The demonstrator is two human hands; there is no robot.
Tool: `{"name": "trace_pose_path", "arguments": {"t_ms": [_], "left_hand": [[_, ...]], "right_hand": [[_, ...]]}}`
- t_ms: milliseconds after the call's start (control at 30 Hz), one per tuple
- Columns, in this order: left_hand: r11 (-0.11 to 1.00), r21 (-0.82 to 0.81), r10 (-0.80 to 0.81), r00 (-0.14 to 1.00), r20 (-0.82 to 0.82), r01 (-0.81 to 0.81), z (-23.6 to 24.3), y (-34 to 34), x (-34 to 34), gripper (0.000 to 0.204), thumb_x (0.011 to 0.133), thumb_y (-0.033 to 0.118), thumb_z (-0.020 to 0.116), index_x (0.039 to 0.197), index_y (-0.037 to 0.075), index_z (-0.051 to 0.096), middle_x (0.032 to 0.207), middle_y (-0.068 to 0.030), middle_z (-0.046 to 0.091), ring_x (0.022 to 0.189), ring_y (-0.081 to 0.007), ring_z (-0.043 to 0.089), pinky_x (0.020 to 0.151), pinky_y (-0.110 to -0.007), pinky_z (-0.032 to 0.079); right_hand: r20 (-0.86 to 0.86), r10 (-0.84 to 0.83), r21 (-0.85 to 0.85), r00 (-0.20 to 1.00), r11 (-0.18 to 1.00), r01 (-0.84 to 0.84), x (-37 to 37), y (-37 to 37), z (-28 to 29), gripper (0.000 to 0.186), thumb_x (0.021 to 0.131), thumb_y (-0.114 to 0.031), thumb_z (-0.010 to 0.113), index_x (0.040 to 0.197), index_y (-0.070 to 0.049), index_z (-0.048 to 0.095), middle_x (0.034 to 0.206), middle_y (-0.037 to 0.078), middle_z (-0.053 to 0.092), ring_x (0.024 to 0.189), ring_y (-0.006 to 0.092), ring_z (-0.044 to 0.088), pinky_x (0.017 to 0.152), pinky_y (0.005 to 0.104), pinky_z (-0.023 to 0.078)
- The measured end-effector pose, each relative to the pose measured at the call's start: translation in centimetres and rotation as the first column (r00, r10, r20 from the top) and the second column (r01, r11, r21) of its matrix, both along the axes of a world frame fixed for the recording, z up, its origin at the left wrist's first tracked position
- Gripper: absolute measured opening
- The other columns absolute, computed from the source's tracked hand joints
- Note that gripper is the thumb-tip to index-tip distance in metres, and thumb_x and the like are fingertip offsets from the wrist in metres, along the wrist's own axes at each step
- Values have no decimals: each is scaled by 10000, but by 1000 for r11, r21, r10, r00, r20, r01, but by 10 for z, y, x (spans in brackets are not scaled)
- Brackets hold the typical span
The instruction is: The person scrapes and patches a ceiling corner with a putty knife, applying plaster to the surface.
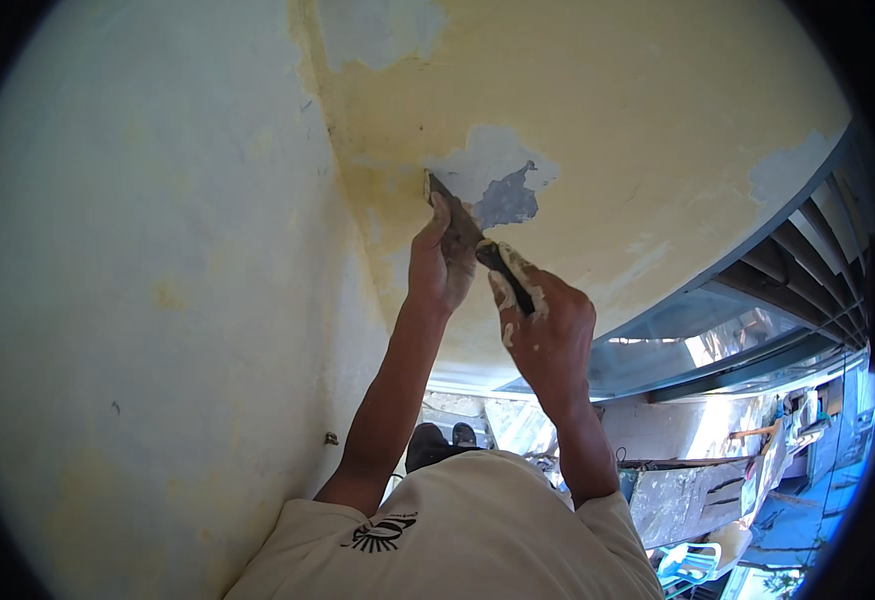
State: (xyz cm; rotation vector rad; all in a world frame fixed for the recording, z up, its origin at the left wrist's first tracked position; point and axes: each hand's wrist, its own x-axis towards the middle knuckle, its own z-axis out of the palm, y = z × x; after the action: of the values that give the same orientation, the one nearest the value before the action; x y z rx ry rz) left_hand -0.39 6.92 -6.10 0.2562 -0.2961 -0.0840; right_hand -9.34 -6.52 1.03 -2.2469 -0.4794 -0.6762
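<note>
My right hand point(550, 318), smeared with white paste, is closed round the black handle point(510, 280) of what looks like a putty knife. My left hand point(443, 258) is closed on a flat, dark brown blade or plate point(461, 218), thumb along its face. Blade and handle meet almost in line; I cannot tell whether they are one tool or two. Both hands are raised before a yellow painted wall point(638, 120). Just beyond the blade is a whitish patch point(478, 155) with a ragged grey bare area point(510, 197).
A whitish wall point(158, 300) meets the yellow one in a corner at my left. On the right is an opening with dark slats point(808, 255) and a sill. Lower right are boards point(683, 505) and a light-blue plastic chair point(691, 565). My shoes point(448, 437) show below.
</note>
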Motion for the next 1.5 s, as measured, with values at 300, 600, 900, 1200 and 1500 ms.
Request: {"name": "trace_pose_path", "arguments": {"t_ms": [300,600,900,1200,1500], "left_hand": [[995,54,85,995,50,-87,-4,18,7,239,910,306,524,998,86,551,869,-23,618,779,-125,597,711,-297,499],[995,6,102,992,-68,-102,1,11,-1,249,913,337,509,983,102,550,835,-6,623,739,-116,603,656,-272,494],[998,4,55,998,-17,-55,-11,0,-5,200,904,296,539,962,105,548,825,-11,620,741,-129,598,685,-295,497],[971,170,168,986,10,-168,-18,26,6,321,892,355,537,1041,72,555,941,-55,628,865,-143,605,778,-340,496],[732,655,248,969,0,-187,55,-2,3,402,834,367,619,942,-19,592,822,-122,640,705,-175,637,578,-301,530]], "right_hand": [[44,92,-1,995,996,-92,19,4,-10,215,732,-10,644,928,69,605,774,195,650,671,293,658,607,312,514],[99,-13,-114,995,993,24,2,10,-1,226,677,-45,662,888,24,624,757,176,639,642,316,634,579,351,503],[-22,-29,42,999,999,30,12,-7,-27,247,690,-124,700,905,-13,652,726,154,642,596,314,619,559,368,501],[104,68,63,992,995,-75,20,12,-36,301,705,-125,667,988,-27,630,734,163,618,653,335,597,590,370,485],[-160,136,679,978,734,9,11,16,-36,292,854,-154,587,1045,66,586,760,74,575,625,106,507,557,239,398]]}}
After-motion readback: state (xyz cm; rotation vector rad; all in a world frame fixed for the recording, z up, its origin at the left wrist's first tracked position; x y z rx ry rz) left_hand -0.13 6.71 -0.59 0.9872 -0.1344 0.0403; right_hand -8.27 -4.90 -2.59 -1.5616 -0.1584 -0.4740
